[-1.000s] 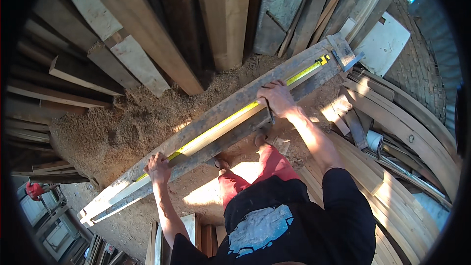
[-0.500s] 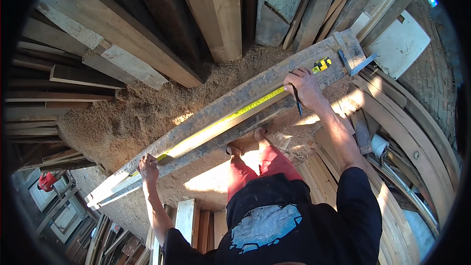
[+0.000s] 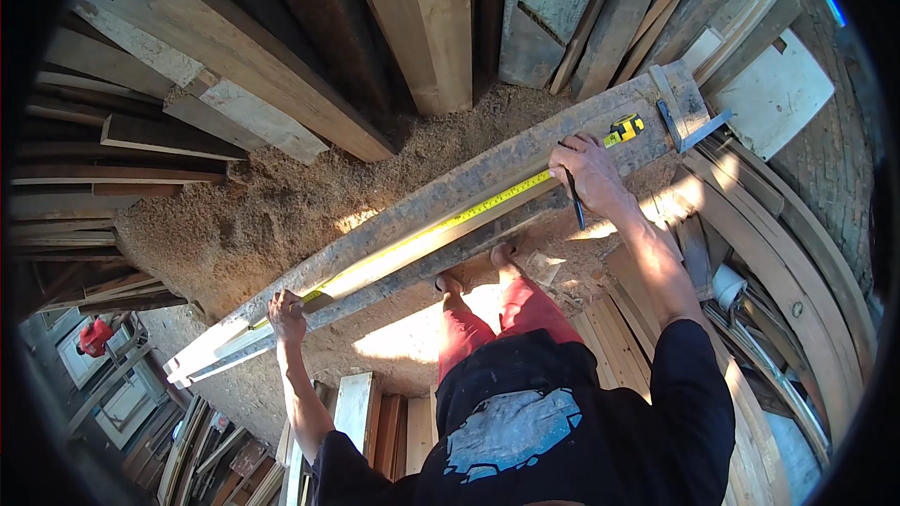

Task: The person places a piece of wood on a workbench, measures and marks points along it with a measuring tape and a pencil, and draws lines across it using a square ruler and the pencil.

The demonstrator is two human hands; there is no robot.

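A long weathered plank [image 3: 422, 211] lies slanted across a sawdust pile, from lower left to upper right. A yellow measuring tape [image 3: 441, 225] runs along its top, its case [image 3: 626, 128] near the plank's right end. My left hand [image 3: 288, 311] presses the tape's end against the plank at the lower left. My right hand [image 3: 586, 171] rests on the tape near the case and holds a dark pencil [image 3: 574, 199] between its fingers. A metal square [image 3: 689, 122] lies on the plank's far right end.
Boards and planks [image 3: 412, 28] lean in stacks all round the sawdust [image 3: 244, 215]. Curved wooden strips [image 3: 797, 272] lie at the right, more timber [image 3: 356, 412] by my legs. A red object [image 3: 94, 335] sits at the far left.
My right hand has slid farther right along the plank with the tape stretched longer. The left hand stays pressed at the left end.
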